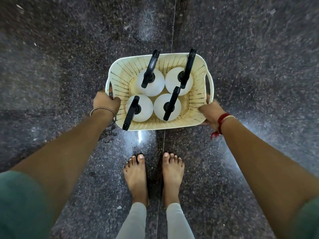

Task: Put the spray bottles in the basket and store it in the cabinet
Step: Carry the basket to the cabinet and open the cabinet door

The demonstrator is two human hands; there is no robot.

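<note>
With both hands gripping its side handles, left hand [106, 102] and right hand [211, 110], the cream perforated plastic basket [196, 99] is hanging level. Four white, black-triggered spray bottles [151, 82] are standing upright inside, so keeping it flat looks wise.

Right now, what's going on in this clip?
A person standing barefoot on a dark speckled stone floor is gripping a cream perforated plastic basket by its two side handles, the left hand on one and the right hand on the other. Four white spray bottles with black trigger heads stand upright inside, in two rows of two. All the bottles in sight are loaded; no cabinet is in view, so storing the basket is still to come.
</note>
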